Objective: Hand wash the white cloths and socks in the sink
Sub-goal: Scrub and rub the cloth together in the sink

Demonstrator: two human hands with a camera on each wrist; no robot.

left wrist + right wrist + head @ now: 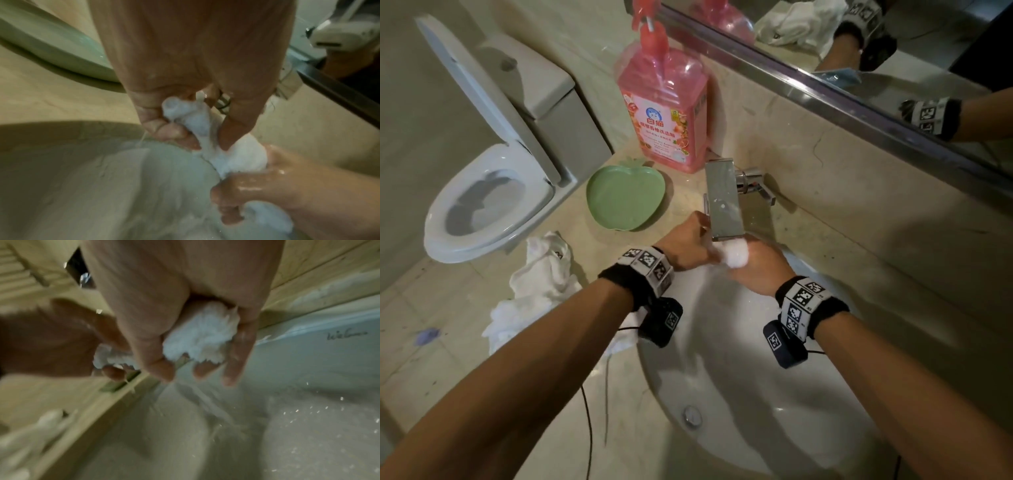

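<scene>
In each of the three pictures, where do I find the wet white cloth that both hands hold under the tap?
Head view: wet white cloth at upper centre, below the steel tap, between the two hands.
Left wrist view: centre to lower right, stretched between left hand and right hand.
Right wrist view: upper centre, bunched in the right hand's fingers.
Shared landmark: white ceramic sink basin.

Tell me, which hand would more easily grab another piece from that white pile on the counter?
Probably the left hand: the white pile lies on its side of the sink. Both hands currently grip the wet white cloth; the right hand would cross over.
</scene>
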